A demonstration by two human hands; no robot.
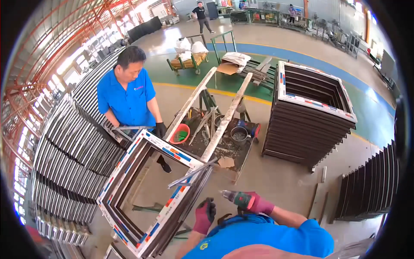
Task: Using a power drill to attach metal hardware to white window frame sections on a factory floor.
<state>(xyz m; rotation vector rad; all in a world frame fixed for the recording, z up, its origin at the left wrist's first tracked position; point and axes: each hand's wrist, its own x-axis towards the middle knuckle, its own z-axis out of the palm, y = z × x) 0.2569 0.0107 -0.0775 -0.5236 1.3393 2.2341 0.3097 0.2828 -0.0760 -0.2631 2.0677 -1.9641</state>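
Note:
My right hand (259, 203), in a pink and dark work glove, grips a green cordless drill (236, 197) whose tip points left. To its left is my left hand (204, 216), also gloved, with the fingers curled closed; whatever they may hold is too small to make out. Just left of that hand lies a stack of rectangular window frames (170, 207), the top one covered with white, blue and orange film. A grey metal bar (189, 175) rests across its right side, touching the frame. Both my hands are apart from the frames.
A co-worker in a blue shirt (129, 93) stands across the frames, beside metal bars. Wooden rails (228, 116) run over a littered bench with a red basin (180, 134) and a dark bucket (239, 134). Tall frame stacks (308, 129) stand right; racked profiles (73, 146) line the left.

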